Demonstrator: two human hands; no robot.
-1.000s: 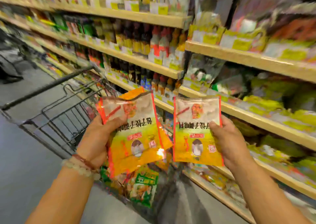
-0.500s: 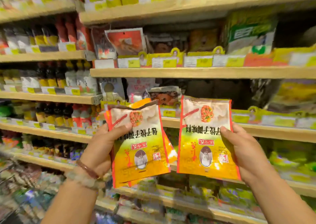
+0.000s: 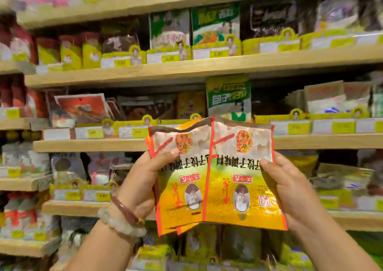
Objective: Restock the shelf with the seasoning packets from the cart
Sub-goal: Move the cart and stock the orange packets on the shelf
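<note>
Wooden shelves fill the whole wall, packed with seasoning bags and sauce bottles, and every shelf edge has a row of yellow price tags clipped along it. It's all a bit blurry, so I can't read most labels.

Right up front the person is holding seasoning packets in both hands, raised up in front of the middle shelf. The left hand has its fingers curled round a small stack of packets. You can see at least a couple of extra edges peeking out behind the front one at the bottom left, with the thumb pressed across the front near the top. That wrist has a pale bead bracelet and a reddish bangle on it.

The right hand grips a single packet by its right edge, thumb on the front, fingers wrapped behind. This one overlaps the left stack a bit, so the two sets are touching side by side.

The packets are orange-yellow with red borders and a whitish top, and they're being held upside down, so the print reads inverted. Just behind their top edge, a green and white bag stands upright on the middle shelf.
</note>
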